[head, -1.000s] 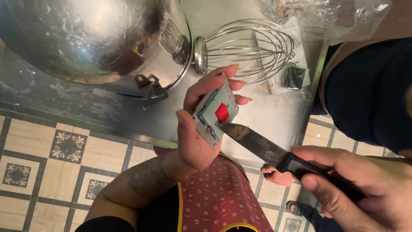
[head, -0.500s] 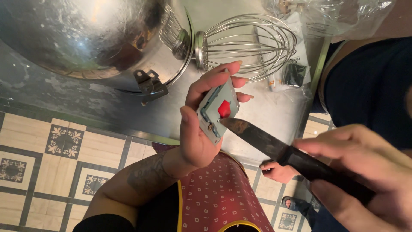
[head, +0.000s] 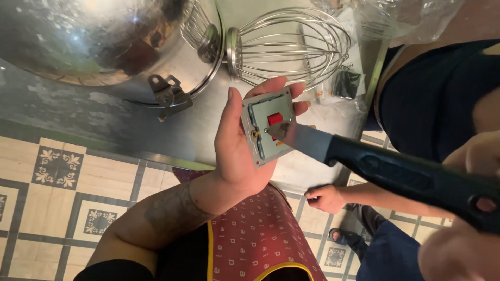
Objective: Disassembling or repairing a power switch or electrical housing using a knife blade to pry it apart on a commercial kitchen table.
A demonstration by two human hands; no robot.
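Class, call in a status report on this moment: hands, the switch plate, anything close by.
Left hand grips switch plate. Right hand holds knife, tip at red switch. Whisk, steel bowl behind.

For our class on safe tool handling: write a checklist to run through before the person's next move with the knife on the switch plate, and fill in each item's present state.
1. Left hand grips the switch plate firmly: ok.
2. Knife tip sits on the plate beside the red switch: ok.
3. Left fingers clear of the blade's path: not ok, they curl around the plate's edge.
4. Right hand holds the handle securely: cannot tell, blurred.
5. Another person's hand clear of the blade: ok, it is below.
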